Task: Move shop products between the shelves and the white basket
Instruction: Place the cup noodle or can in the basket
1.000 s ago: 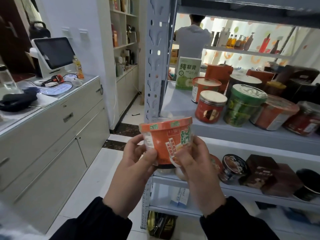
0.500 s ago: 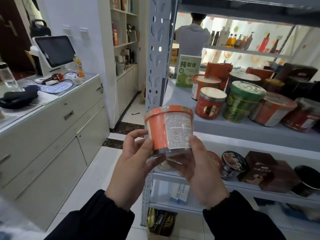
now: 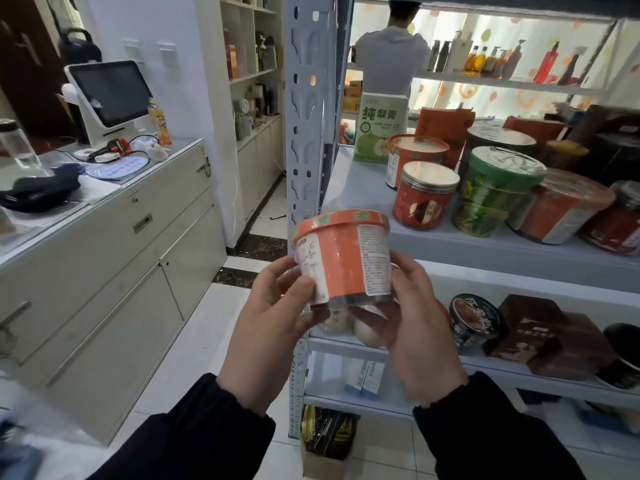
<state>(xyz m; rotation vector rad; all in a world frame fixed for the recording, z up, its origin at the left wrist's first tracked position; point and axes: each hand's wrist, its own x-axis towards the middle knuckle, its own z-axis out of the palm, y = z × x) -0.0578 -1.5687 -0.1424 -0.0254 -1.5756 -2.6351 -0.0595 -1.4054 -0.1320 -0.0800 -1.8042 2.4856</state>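
Note:
An orange tub with a clear base [image 3: 343, 258] is held upright in front of the grey metal shelves [image 3: 485, 251]. My left hand [image 3: 277, 313] grips its left side with thumb and fingers curled round it. My right hand [image 3: 412, 323] holds its right side and underside. A white text label faces me. On the shelf behind stand a red jar [image 3: 424, 195], another orange tub [image 3: 412, 157], a green tin [image 3: 498, 188] and a green pear-paste box [image 3: 381, 128]. The white basket is out of view.
A cream counter [image 3: 104, 230] with a screen terminal [image 3: 107, 95] runs along the left. A perforated shelf post [image 3: 308, 109] stands just behind the tub. Dark boxes and bowls [image 3: 540, 337] fill the lower shelf. A person [image 3: 391, 50] stands behind the shelves.
The tub has been turned in my hands: the picture side gave way to the printed label, which has now swung further right. Both hands keep their hold.

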